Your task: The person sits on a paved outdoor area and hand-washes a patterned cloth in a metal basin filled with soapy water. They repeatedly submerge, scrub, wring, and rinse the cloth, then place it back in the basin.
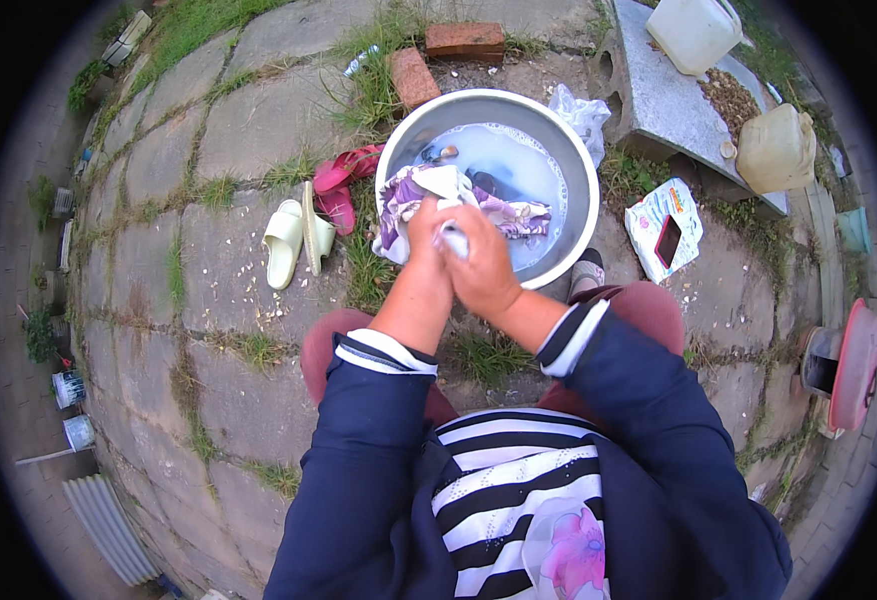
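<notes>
Both my hands meet over the near left part of a round metal basin (pixel 593 196) with a pale rim. My left hand (pixel 425 236) and my right hand (pixel 481 259) are pressed together, gripping a wet purple-and-white patterned cloth (pixel 416 196). A white bit of it pokes out by my right thumb. The cloth droops over the basin's left rim and trails into cloudy, sudsy water (pixel 522 154). Dark fabric (pixel 487 182) lies partly under the water behind the cloth. The fingers' inner sides are hidden.
Pale green slides (pixel 285 244) and pink sandals (pixel 335 206) stand left of the basin. Two bricks (pixel 465 40) lie beyond it. At right are a clear plastic bag (pixel 582 120), a phone (pixel 667 241) on a white printed packet (pixel 641 217), and a stone slab (pixel 656 105) holding plastic jugs (pixel 776 148).
</notes>
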The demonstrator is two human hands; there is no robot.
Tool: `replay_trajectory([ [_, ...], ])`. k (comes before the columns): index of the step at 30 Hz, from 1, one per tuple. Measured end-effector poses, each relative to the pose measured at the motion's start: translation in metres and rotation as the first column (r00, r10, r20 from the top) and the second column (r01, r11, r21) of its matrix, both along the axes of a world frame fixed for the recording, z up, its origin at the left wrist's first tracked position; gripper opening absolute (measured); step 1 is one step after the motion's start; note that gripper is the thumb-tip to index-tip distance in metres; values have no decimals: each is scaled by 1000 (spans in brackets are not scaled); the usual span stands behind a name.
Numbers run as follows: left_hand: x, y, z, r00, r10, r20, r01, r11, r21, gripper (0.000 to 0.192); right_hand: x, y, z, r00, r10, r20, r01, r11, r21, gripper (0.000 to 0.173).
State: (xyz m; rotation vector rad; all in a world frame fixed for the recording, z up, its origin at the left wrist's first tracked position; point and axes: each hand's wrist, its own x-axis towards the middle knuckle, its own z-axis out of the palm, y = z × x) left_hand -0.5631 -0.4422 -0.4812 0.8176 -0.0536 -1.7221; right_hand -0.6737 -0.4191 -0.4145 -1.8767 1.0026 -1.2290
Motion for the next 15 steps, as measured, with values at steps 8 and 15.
replay_trajectory([
  [8, -7, -8, 10, 985, 65, 161, -70, 997, 26, 32, 2, 10, 7, 998, -66, 24, 65, 997, 47, 8],
  [15, -59, 16, 39, 955, 140, 263, -177, 977, 120, 31, -28, -64, -28, 930, -341, 137, 276, 894, 352, 22],
])
